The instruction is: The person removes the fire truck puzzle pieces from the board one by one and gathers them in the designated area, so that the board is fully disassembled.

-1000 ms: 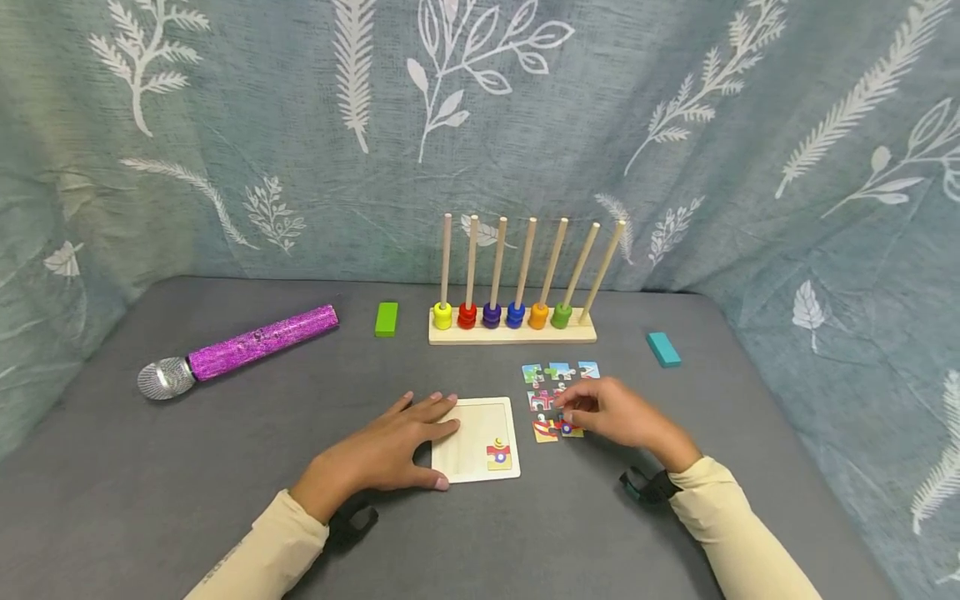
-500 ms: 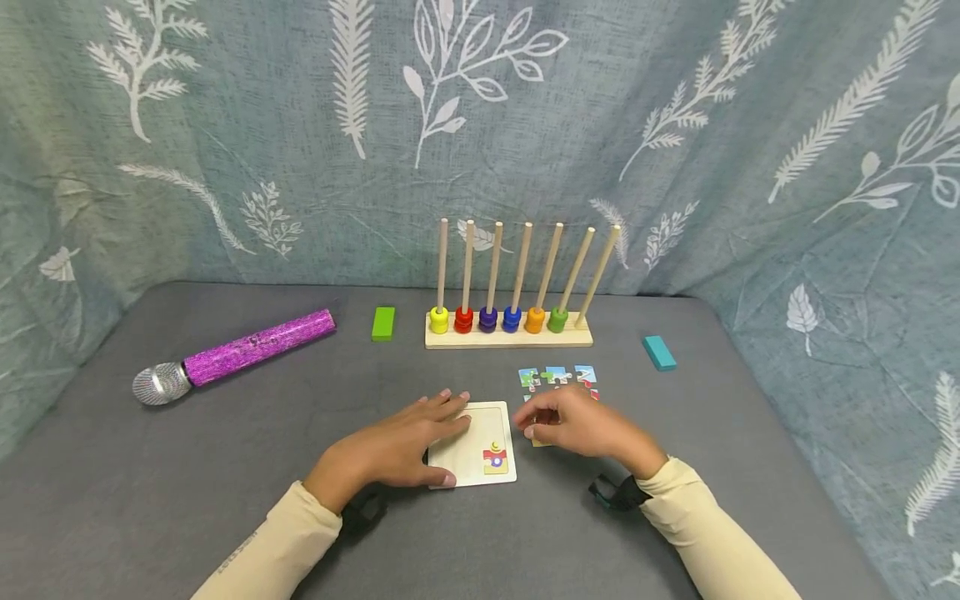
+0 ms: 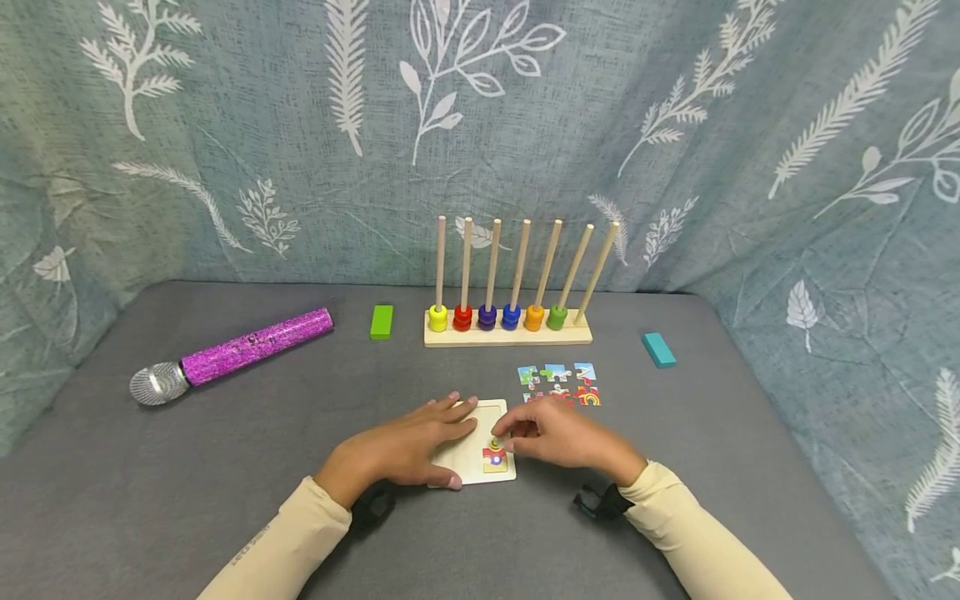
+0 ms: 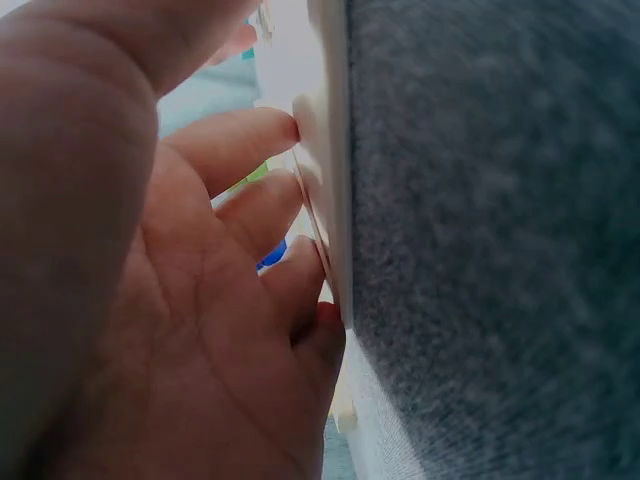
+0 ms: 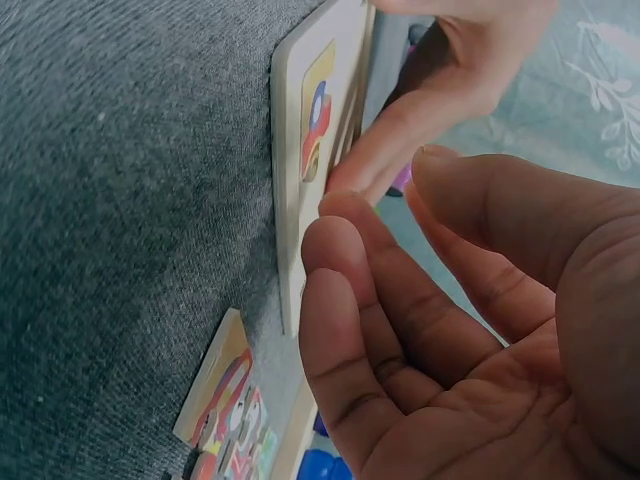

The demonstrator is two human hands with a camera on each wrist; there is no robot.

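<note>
My left hand [image 3: 408, 446] lies with spread fingers on the left part of a square wooden puzzle board [image 3: 468, 477]. In the left wrist view its fingertips [image 4: 285, 127] rest along the board's edge. A puzzle piece [image 3: 495, 461], red and yellow with a round blue spot, sits in the board's near right corner. Over the right side of the board is my right hand [image 3: 558, 435], thumb and fingers curled, fingertips close by that piece. Whether it pinches anything I cannot tell. Loose puzzle pieces [image 3: 557, 372] lie right of the board, some hidden behind the right hand.
Behind the pieces stands a wooden peg stand [image 3: 507, 337] with colored rings. A green block [image 3: 381, 322] is to its left, a teal block [image 3: 659, 350] to its right. A glittery purple microphone [image 3: 255, 343] lies at the left. A patterned curtain [image 3: 300, 125] hangs behind the table.
My right hand has moved left from the loose pieces to above the board's right side. The left hand has shifted slightly right on the board.
</note>
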